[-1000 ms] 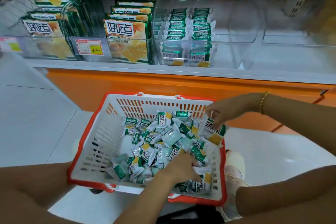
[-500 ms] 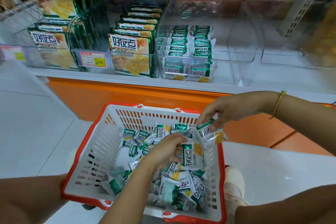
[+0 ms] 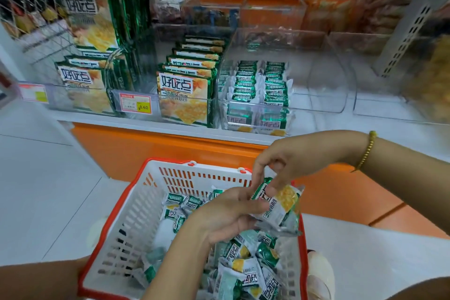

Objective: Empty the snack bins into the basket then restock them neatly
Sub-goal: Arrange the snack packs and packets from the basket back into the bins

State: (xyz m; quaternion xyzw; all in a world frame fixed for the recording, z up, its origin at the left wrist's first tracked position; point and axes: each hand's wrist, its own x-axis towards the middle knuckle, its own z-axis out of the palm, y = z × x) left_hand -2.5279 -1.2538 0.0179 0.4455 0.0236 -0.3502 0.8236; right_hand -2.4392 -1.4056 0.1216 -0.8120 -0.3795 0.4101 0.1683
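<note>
A white basket with a red rim (image 3: 136,217) sits on my lap, holding several loose green-and-white snack packets (image 3: 246,265). Above its right side both hands meet on a small stack of packets (image 3: 280,209). My left hand (image 3: 224,217) grips the stack from the left and below. My right hand (image 3: 277,165) pinches the top packet from above. On the shelf ahead, a clear snack bin (image 3: 323,95) holds two neat rows of the same packets (image 3: 258,85) in its left part; its right part is bare.
Larger green cracker packs (image 3: 185,97) fill the bin to the left, with a price tag (image 3: 135,103) in front. An orange shelf base (image 3: 155,151) runs below. A second clear bin (image 3: 399,109) stands at the right. White floor lies at the left.
Both hands have risen out of the basket and come together. The left hand's packet now lies stacked with the one in the right hand. The camera has tilted up toward the shelf.
</note>
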